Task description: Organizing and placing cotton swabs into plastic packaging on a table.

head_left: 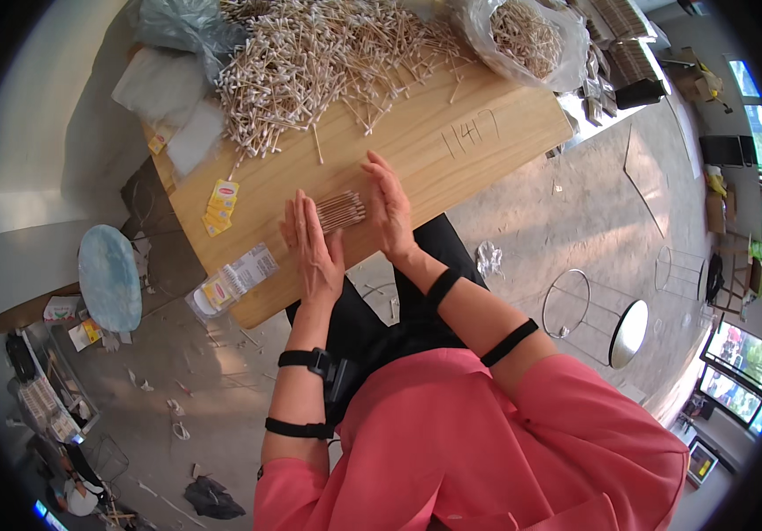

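Note:
A small, lined-up batch of cotton swabs (342, 211) lies on the wooden table between my hands. My left hand (313, 248) is at the batch's left end, its fingers stretched out and the palm turned inward. At the other end, my right hand (389, 212) stands on edge with straight fingers, close to the swab tips. Neither hand grips anything; whether the palms touch the swab ends I cannot tell. Several yellow labels (221, 207) lie fanned out left of my left hand. Nearer the table's left corner are clear plastic packs (232, 281) with a yellow label and grey print.
A large heap of loose cotton swabs (310, 71) covers the far side of the wooden table (434, 159). Another lot fills a clear plastic bag (536, 44) at the far right. Clear plastic sheets (164, 93) lie at the far left. A blue round stool (110, 277) stands left.

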Tool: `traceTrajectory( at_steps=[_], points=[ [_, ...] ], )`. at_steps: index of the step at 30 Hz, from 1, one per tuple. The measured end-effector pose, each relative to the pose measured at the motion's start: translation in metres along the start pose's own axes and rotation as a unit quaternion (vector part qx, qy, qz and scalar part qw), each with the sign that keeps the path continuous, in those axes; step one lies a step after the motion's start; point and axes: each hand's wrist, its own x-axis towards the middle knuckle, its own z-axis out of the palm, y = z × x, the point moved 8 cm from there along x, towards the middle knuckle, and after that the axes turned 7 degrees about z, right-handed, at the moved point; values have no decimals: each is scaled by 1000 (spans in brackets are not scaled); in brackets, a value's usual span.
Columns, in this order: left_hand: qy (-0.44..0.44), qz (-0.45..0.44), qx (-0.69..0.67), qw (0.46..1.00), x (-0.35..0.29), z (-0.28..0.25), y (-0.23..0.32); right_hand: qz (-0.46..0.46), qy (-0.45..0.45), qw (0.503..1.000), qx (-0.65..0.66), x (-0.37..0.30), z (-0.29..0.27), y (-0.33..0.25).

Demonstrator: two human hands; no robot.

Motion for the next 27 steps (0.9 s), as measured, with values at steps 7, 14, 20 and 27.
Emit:
traceTrajectory(
  at_steps=[7, 14, 20, 27],
  points=[
    [-243, 55, 129, 960, -1, 20, 18, -14, -46, 995, -92, -18, -19, -9],
    [-193, 46, 120, 973, 0, 14, 7, -9, -51, 994, -95, -16, -13, -11],
    [-5, 1, 52, 999, 12, -5, 1, 11, -18, 999, -30, -6, 3, -12],
    [-11, -23, 62, 998, 20, 6, -4, 9, -15, 998, -53, -1, 0, -12]
  ],
)
